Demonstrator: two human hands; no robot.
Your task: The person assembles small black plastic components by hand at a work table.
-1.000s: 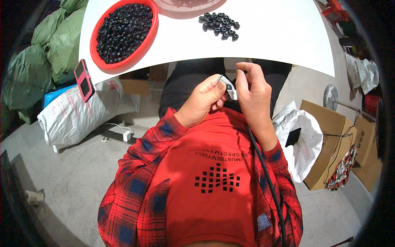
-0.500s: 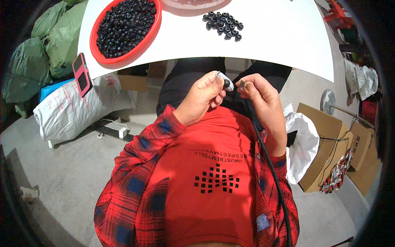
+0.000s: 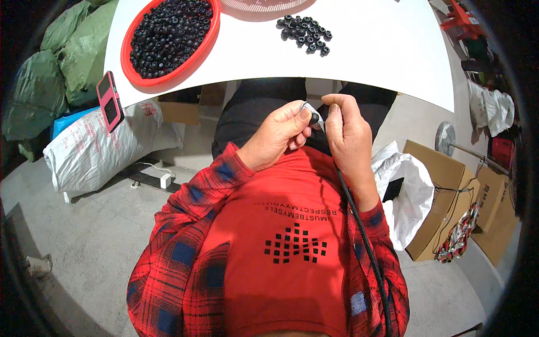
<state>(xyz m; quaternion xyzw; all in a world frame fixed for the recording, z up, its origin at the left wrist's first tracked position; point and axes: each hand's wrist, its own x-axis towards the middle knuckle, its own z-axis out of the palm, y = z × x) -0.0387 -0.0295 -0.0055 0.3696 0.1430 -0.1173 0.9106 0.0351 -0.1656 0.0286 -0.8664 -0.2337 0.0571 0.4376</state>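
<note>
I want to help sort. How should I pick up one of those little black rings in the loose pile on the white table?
Pinch a black ring at the pile's right edge by its outer rim, from above. It lies apart, with bare white table beside it.

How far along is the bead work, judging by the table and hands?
Done: unclear; a small bead pile lies loose on the white table. In hand: left hand and right hand pinch one bead at the black cord. Left: red tray looks full.

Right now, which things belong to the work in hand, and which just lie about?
In use: left hand and right hand holding a small black ring on a black cable; red bowl of rings; loose rings.
Lying about: pink phone, white sack, cardboard boxes.
</note>
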